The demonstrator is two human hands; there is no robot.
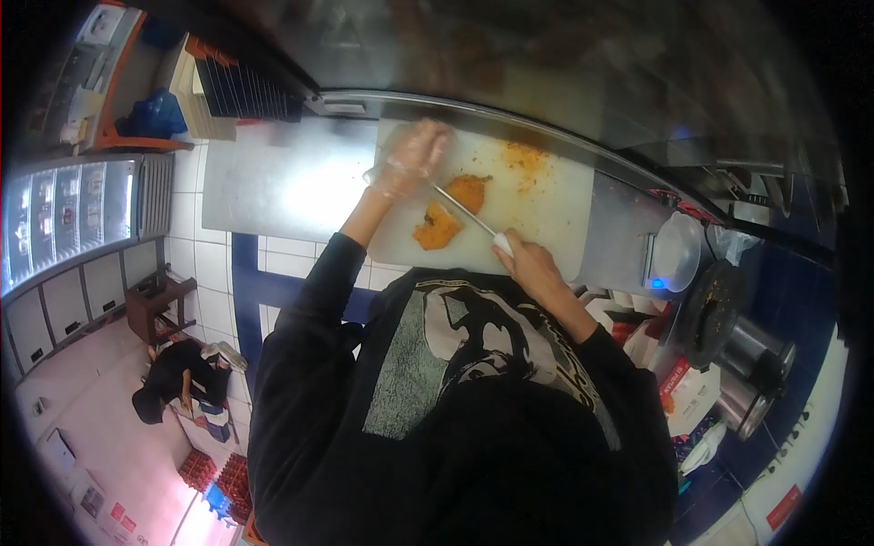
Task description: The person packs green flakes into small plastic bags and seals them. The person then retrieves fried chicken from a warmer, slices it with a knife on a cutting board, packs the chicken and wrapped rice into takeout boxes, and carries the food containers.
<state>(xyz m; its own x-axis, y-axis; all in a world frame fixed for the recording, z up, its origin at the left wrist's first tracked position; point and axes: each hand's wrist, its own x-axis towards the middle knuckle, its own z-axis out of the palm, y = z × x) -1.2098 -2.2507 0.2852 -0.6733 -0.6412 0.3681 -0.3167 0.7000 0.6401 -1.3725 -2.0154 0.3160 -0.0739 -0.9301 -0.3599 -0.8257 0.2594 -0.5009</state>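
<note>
On the white cutting board (551,218) lie two pieces of golden breaded cutlet, a farther piece (467,193) and a nearer piece (437,229) with its pale inside showing at a cut edge. A knife (464,207) slants between them, its blade pointing up and left. My right hand (533,264) is closed around its white handle. Near the blade's tip, above the board, is my left hand (414,162) in a clear plastic glove. Motion blurs its fingers, so whether it holds anything is unclear. Orange crumbs (526,159) are scattered over the board's far side.
Bare steel counter (255,187) extends to the left. A metal rail (510,116) runs along the back. At right stand a clear bowl (678,250) on a scale and a dark round-lidded container (713,309). Another person (182,378) sits at lower left, apart.
</note>
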